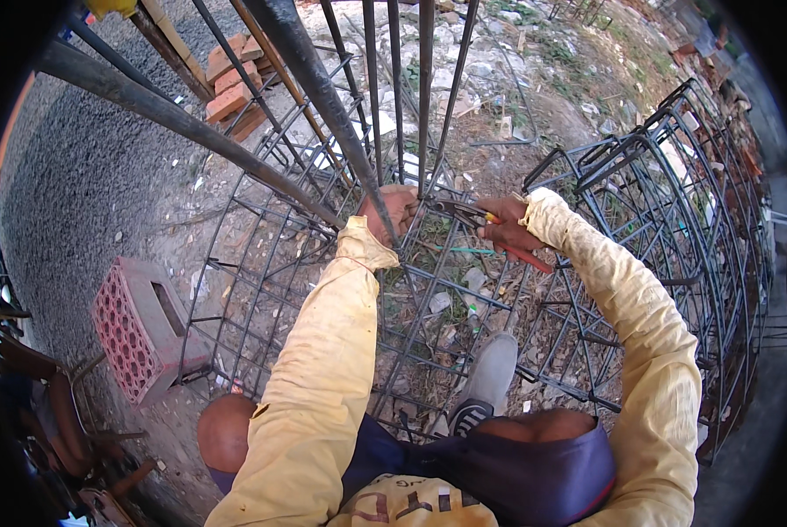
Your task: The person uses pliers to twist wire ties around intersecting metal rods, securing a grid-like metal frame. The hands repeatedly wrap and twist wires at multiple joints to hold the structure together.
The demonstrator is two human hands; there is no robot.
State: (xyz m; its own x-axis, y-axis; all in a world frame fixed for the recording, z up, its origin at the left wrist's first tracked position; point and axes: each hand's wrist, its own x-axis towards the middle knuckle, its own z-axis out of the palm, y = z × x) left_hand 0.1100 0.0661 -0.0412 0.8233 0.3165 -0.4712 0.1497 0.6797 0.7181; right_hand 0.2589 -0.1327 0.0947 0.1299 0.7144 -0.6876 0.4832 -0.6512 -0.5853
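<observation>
Wrapping the right hand (509, 233) around red-handled pliers (465, 213); slanting their long axis leftward and away, pointing the tip toward the upright bars (424, 105); bunching the partly hidden left hand (400, 204), farther from the handles, beside those bars, pinching what, impossible to tell; holding the pliers' head between both hands; leaning over a rod grid (457, 288).

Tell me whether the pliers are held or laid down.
Held: the right hand grips the pliers, and a red handle end sticks out below it.
</observation>
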